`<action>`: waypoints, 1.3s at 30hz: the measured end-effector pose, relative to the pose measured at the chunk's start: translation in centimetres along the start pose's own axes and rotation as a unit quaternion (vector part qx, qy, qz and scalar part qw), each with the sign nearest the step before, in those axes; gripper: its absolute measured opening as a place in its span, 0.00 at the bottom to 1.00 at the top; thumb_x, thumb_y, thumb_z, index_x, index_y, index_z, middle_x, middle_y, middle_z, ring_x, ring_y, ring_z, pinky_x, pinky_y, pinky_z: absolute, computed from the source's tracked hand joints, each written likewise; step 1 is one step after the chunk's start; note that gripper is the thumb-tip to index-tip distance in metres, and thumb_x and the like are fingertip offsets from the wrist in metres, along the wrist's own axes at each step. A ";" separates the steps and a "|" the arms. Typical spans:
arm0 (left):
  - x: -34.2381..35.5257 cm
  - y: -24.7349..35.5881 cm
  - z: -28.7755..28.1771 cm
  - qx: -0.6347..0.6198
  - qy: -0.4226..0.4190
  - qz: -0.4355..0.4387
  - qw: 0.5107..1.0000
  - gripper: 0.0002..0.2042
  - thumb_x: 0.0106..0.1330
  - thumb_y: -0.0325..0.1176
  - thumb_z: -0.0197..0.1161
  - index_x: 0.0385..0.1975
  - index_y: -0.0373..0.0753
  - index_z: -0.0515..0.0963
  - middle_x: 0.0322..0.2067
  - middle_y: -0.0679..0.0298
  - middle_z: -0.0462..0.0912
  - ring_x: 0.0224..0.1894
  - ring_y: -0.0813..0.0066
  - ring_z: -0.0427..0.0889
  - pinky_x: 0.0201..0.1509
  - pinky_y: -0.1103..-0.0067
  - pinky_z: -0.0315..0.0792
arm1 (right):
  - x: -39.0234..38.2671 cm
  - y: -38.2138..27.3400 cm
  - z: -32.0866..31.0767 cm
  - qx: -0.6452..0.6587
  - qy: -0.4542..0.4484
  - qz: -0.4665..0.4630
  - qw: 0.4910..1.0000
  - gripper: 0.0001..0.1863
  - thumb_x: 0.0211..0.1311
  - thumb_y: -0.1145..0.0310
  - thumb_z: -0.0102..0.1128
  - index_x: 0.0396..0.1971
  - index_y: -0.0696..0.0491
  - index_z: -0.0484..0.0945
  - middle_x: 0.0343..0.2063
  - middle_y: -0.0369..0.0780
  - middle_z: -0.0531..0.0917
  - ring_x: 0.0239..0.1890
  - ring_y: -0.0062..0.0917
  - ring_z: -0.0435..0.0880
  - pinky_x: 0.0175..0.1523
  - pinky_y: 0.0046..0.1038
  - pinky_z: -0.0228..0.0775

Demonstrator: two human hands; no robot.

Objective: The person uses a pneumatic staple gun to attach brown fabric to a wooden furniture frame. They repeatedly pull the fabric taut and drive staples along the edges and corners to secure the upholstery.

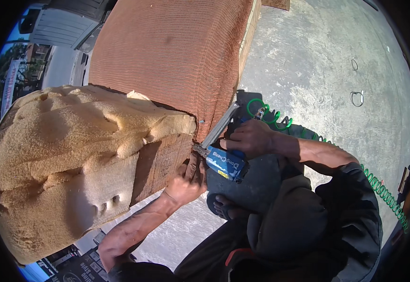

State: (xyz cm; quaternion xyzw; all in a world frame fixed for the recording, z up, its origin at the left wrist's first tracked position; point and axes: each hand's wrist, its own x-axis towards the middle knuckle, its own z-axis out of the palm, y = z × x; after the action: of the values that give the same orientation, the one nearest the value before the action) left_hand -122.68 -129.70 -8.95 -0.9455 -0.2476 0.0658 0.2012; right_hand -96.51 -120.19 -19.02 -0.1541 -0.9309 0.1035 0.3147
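A blue air staple gun [226, 164] with a grey metal magazine is gripped in my right hand [251, 138]. Its nose meets the corner of a brown wooden panel [160, 164]. My left hand [186, 183] is by that corner, its fingers bent and pressed together close to the nose; what they pinch, if anything, is hidden. Thick yellow foam [73, 127], lumpy and dimpled, covers the piece to the left of the panel. Beyond the corner stretches a seat-like surface in ribbed reddish-brown fabric [167, 47].
A coiled green air hose [379, 185] runs from the staple gun toward the right edge. Grey concrete floor [308, 61] lies to the right, with two thin loops [357, 98] on it. My sandalled foot [223, 207] is below the tool. A printed dark box [80, 268] stands at lower left.
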 end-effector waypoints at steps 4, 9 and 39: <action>-0.7 0.2 -1.5 0.026 -0.050 0.024 0.998 0.17 0.53 0.28 0.60 0.39 0.23 0.84 0.43 0.39 0.85 0.51 0.51 0.85 0.43 0.70 0.79 | -0.6 0.1 0.8 0.017 0.011 -0.033 0.999 0.27 0.45 0.62 0.69 0.51 0.43 0.78 0.23 0.34 0.81 0.25 0.30 0.86 0.27 0.34 0.77; -1.1 1.0 -1.6 0.043 -0.062 0.012 0.997 0.21 0.51 0.31 0.60 0.40 0.21 0.84 0.43 0.39 0.86 0.50 0.51 0.84 0.46 0.71 0.79 | -0.5 -0.7 1.0 -0.027 -0.045 -0.012 0.999 0.30 0.44 0.62 0.67 0.53 0.45 0.79 0.23 0.33 0.79 0.25 0.28 0.84 0.28 0.33 0.75; 10.8 0.4 -4.2 -0.249 -0.168 -0.091 0.949 0.10 0.58 0.31 0.65 0.39 0.37 0.81 0.40 0.58 0.79 0.49 0.58 0.77 0.53 0.64 0.67 | -14.6 -6.6 -3.8 0.103 0.001 0.312 0.944 0.45 0.31 0.51 0.79 0.60 0.45 0.78 0.41 0.43 0.88 0.39 0.39 0.89 0.43 0.41 0.81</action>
State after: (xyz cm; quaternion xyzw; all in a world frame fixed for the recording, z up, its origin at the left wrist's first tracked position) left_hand -112.18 -126.15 -5.61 -0.9141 -0.3717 0.1411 -0.0804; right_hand -84.67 -131.07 -22.25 -0.4037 -0.8200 0.2919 0.2817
